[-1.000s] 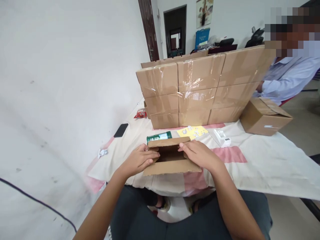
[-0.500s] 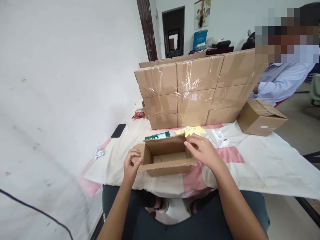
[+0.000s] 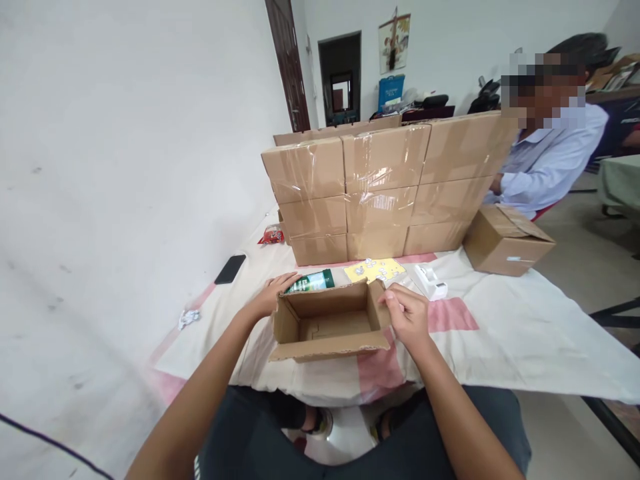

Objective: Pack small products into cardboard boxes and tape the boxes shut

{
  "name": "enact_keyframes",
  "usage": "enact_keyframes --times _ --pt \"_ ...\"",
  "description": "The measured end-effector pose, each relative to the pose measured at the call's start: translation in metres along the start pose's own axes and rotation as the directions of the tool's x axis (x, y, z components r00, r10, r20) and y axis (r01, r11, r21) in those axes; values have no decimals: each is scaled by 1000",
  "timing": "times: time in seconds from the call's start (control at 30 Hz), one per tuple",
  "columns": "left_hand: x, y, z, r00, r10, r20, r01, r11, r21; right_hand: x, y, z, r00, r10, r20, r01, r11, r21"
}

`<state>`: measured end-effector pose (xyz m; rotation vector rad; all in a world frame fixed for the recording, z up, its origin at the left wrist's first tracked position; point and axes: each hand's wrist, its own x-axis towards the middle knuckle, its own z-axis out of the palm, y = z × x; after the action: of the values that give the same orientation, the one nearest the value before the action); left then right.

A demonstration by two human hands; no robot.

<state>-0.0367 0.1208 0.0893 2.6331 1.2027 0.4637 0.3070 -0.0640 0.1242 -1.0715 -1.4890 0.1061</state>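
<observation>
An open cardboard box (image 3: pixel 330 347) stands on the cloth in front of me, its flaps raised and nothing seen inside. On its right side flap, my right hand (image 3: pixel 409 315) is closed with a pinch. My left hand (image 3: pixel 274 293) reaches past the box's left far corner, fingers stretched out onto the left end of a green canister (image 3: pixel 313 281). That canister lies on its side just behind the box. The left thumb is hidden, and I see no firm grip there.
Taped cardboard boxes (image 3: pixel 383 193) form a wall at the back. Also on the cloth are a closed carton (image 3: pixel 507 243), a white tape dispenser (image 3: pixel 431 283), a yellow patterned sheet (image 3: pixel 375 270), a phone (image 3: pixel 231 269), a red packet (image 3: pixel 271 235) and crumpled paper (image 3: pixel 189 319). A person (image 3: pixel 555 160) sits at right.
My left hand has let go of the box's left flap and moved forward to the canister. My right hand stays at the right flap. The view has shifted slightly.
</observation>
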Motion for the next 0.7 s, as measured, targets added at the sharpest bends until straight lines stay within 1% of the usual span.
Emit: enact_keyframes --times 0.07,0.13,0.2,0.27,0.37,0.4,0.47,0.57,0.6,0.63,0.7 --pt "17 5 -1 995 38 95 -48 992 113 -1 2 0 1000 12 0 -12 1000 3" --pt "29 11 2 989 26 147 -58 975 213 -2 4 1 1000 0 -8 1 1000 12" --pt "36 18 7 986 -14 166 -36 955 294 -2 7 1 999 -31 -27 32 999 26" --pt "38 24 9 984 -51 169 -12 937 349 -2 9 1 997 -61 -44 63 997 37" --pt "34 34 2 985 -78 155 10 917 398 -2 12 0 996 -81 -47 83 995 49" --pt "31 38 -4 987 -89 132 26 909 416 -3 12 0 995 -84 -47 87 995 54" --pt "25 46 -23 992 -118 51 83 887 453 -4 13 0 995 -86 -47 89 994 61" --pt "16 65 -64 980 -160 -119 198 856 478 -5 16 0 995 -83 -51 86 994 64" --pt "13 74 -79 969 -169 -179 235 854 465 -5 16 1 995 -80 -55 84 994 64" --pt "9 85 -95 956 -168 -242 257 877 405 -5 17 1 995 -78 -58 82 995 65" --pt "0 109 -123 939 -164 -302 248 932 265 -5 17 2 995 -76 -58 80 995 65"
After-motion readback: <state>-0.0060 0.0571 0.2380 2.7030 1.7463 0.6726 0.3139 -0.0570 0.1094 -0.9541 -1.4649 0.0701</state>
